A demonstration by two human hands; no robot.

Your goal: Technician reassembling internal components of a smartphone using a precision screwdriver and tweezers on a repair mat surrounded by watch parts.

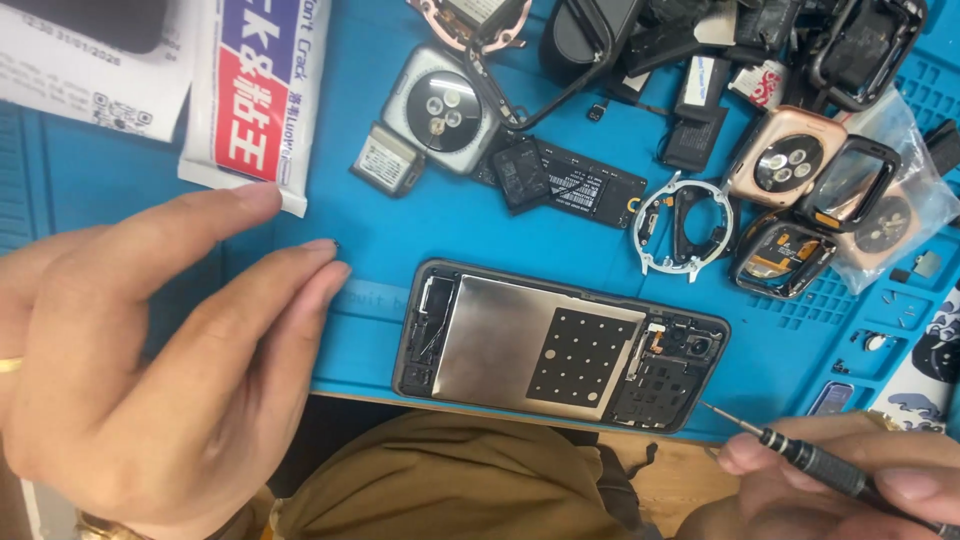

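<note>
My left hand point(150, 370) hangs loose, fingers half-spread and holding nothing, their tips over the blue silicone work mat point(420, 225). Just beyond my forefinger lies a white squeeze tube with red and blue print point(255, 95). My right hand point(850, 480) is pinched round a slim black precision screwdriver point(815, 462), its thin metal tip just short of the near corner of the opened dark phone frame with its bare silver shield plate point(560, 345). That frame lies flat on the mat's near edge, between my two hands. Past it, away from my fingers, are a silver watch body lying back-up point(440, 110), a rose-gold watch body point(787, 157) and a white round bracket point(683, 225).
</note>
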